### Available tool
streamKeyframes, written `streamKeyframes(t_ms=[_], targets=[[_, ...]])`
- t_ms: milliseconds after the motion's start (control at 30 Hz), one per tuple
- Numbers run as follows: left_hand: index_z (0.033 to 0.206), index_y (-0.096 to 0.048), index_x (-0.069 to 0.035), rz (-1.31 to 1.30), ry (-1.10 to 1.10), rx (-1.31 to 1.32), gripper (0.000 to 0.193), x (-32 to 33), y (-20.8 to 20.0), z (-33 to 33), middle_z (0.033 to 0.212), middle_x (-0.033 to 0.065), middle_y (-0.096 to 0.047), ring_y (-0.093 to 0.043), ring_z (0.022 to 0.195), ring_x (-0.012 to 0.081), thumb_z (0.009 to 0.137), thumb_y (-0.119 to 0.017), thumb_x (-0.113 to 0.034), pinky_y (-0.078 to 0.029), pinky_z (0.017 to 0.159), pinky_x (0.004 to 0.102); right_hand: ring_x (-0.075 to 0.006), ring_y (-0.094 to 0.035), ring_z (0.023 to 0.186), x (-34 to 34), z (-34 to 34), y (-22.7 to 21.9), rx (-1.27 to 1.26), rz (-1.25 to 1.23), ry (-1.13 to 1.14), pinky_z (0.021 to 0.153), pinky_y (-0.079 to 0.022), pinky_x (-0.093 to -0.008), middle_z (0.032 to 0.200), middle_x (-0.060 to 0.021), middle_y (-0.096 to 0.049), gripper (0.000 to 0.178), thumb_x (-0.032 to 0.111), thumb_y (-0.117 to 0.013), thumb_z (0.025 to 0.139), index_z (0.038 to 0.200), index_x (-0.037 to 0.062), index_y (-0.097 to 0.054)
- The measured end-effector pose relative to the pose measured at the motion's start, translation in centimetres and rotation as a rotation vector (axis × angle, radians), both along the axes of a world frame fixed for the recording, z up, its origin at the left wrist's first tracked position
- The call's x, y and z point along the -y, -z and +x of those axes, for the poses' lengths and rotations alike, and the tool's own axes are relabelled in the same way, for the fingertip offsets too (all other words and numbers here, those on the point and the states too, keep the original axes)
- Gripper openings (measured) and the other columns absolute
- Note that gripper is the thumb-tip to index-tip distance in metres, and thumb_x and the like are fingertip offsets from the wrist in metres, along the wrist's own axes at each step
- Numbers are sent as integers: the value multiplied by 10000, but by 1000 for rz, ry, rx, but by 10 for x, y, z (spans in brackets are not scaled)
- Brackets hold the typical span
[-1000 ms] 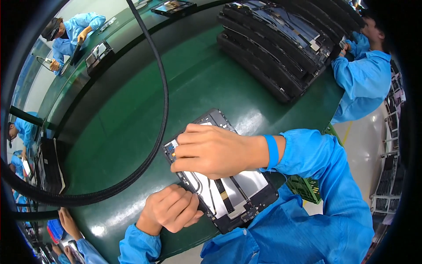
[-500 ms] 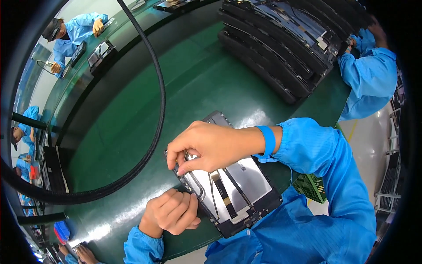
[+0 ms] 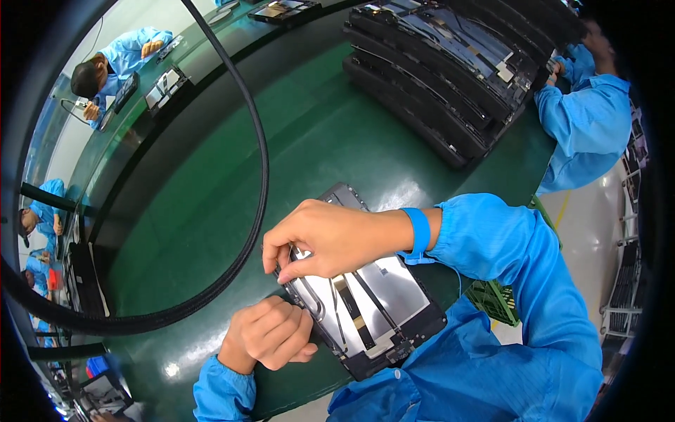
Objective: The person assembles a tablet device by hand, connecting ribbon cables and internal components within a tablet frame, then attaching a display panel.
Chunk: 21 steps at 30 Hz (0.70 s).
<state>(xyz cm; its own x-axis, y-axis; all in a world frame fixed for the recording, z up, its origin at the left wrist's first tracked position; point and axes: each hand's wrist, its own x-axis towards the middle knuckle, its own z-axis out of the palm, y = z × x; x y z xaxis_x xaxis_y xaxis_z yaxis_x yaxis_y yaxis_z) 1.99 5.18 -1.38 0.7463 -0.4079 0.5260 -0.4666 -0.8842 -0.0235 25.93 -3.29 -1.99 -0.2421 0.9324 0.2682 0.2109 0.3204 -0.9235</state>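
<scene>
Head view: one tablet-like device (image 3: 402, 285), opened, dark-framed, with a silver inner plate crossed by black strips and cables, lay aslant on a green tabletop (image 3: 190, 232), near the edge on the wearer's side. One right hand (image 3: 325, 239), palm down over the upper part of the device, thumb and fingertips narrowly spaced at its left edge; whether they pinched anything could not be told. One blue wristband (image 3: 420, 232), worn on the right wrist. One left hand (image 3: 271, 332), curled into a loose fist just beside the device's left edge; its inside was hidden, so any contents could not be told. One thick black cable (image 3: 126, 323), looped across the left side of the view. One stack of dark trays (image 3: 429, 91), at the far right of the tabletop, the visible top one bearing an opened device. One co-worker in a blue sleeve (image 3: 587, 105), hands at the stack's right end. One green crate (image 3: 496, 301), below the table edge, by the wearer's right sleeve. One second co-worker (image 3: 133, 53), upper left, at a counter with a further opened device (image 3: 165, 90) nearby.
</scene>
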Motion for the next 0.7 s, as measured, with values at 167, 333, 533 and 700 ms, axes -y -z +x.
streamKeyframes(t_ms=[167, 333, 533, 700], targets=[[915, -749, 35, -67, 12, -28, 428, -6, -1, 0, 815, 118, -682, -668, 752, 268, 1059, -637, -352, -603, 722, 380, -221, -711, 751, 0, -1, -3, 10, -5, 19, 662, -504, -358, 936, -119, -801, 188, 87, -845, 907, 1058, -4, -781], [934, -763, 34, -107, -13, -33, 526, -12, 1, 1, 817, 119, -689, -675, 755, 277, 1055, -637, -462, -611, 725, 386, -185, -631, 684, 1, -2, -3, 0, -22, 51, 618, -466, -350, 908, -101, -784, 158, 78, -840, 901, 1035, 9, -792], [973, -770, 42, -34, -78, 17, 571, -23, 5, 4, 813, 111, -690, -671, 753, 273, 1079, -588, -489, -603, 707, 382, -166, -533, 629, 1, 0, -3, 20, -26, 74, 607, -446, -353, 894, -69, -749, 135, 65, -839, 891, 1010, 15, -801], [981, -772, 43, -46, -114, 27, 583, -24, 5, 5, 817, 113, -691, -669, 754, 275, 1099, -557, -486, -600, 710, 385, -165, -522, 626, 1, -1, -5, 32, -36, 66, 610, -445, -354, 879, -65, -734, 135, 49, -828, 885, 1013, 17, -803]])
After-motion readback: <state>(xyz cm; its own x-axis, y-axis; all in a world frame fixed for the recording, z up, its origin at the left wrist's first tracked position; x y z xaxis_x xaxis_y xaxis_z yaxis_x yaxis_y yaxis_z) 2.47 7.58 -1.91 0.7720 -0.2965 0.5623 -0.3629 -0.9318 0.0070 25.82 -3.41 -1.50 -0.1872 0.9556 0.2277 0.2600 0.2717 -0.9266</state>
